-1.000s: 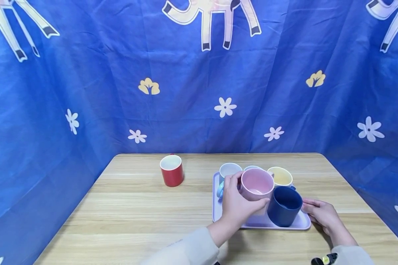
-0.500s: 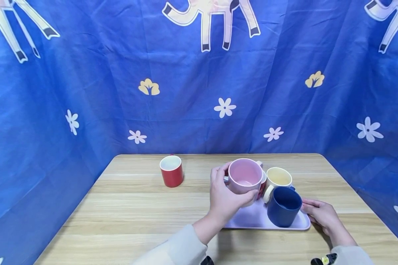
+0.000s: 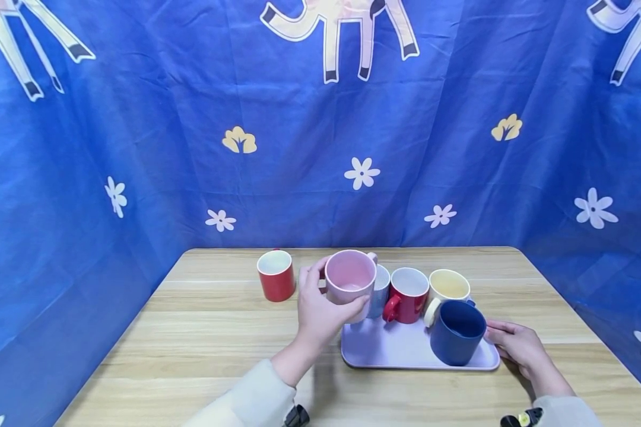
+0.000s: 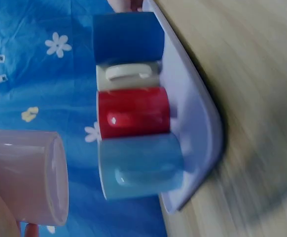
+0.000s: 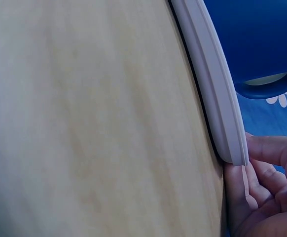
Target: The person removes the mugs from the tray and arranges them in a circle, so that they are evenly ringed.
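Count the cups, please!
6: a lone red cup on the table; a pink cup in the left hand; a light blue cup, second red cup, cream cup and dark blue cup on the tray.

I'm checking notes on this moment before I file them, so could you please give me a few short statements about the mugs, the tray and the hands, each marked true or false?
1. The left hand holds the pink mug. True.

2. The dark blue mug stands on the tray. True.

3. The right hand grips the dark blue mug's handle. False: it holds the tray's edge.

4. The pale yellow mug lies on its side. False: it stands upright on the tray.

5. One red mug stands on the table, off the tray. True.

6. The light blue mug is off the tray. False: it stands on it, beside another red mug.
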A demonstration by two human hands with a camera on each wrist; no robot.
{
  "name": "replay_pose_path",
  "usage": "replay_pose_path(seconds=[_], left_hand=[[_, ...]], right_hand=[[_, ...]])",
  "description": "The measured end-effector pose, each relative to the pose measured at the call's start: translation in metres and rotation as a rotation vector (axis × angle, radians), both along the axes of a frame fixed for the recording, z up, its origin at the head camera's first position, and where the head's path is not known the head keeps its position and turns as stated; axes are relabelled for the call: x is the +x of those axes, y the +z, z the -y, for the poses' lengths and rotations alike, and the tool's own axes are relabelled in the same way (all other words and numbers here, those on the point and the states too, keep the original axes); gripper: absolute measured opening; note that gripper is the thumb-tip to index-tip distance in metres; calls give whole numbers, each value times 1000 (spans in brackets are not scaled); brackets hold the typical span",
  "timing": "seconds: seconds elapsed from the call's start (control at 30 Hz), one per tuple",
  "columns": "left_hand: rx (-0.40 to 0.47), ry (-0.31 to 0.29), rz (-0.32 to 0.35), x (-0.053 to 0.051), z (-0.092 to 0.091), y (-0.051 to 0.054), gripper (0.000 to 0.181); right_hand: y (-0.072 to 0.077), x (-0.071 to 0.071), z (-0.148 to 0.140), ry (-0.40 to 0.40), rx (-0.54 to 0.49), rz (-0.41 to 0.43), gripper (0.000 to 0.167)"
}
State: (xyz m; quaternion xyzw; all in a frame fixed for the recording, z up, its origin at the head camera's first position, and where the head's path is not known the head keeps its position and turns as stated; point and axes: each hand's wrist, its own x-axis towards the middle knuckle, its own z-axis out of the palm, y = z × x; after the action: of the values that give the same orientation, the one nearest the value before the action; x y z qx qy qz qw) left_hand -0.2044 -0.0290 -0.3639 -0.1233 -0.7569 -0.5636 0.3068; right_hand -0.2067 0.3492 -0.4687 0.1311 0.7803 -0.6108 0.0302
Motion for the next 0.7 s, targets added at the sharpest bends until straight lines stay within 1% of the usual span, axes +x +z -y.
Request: replay_pose_path(seconds=[0.1, 0.3, 0.43, 0.6, 0.7], left_hand=[[-9, 21, 4, -2, 11, -5, 79], [-26, 68, 52, -3, 31, -15, 81], [-39, 93, 81, -2, 45, -21, 81], [-49, 115, 82, 0, 60, -29, 80], [-55, 135, 98, 2, 69, -35, 79]], right_hand=[[0, 0, 0, 0, 4, -1, 55], [-1, -1, 0, 0, -4, -2, 55], [-1, -1, 0, 0, -5, -4, 54], [-2, -1, 0, -2, -14, -2, 53], [-2, 0, 0, -5, -18, 0, 53]])
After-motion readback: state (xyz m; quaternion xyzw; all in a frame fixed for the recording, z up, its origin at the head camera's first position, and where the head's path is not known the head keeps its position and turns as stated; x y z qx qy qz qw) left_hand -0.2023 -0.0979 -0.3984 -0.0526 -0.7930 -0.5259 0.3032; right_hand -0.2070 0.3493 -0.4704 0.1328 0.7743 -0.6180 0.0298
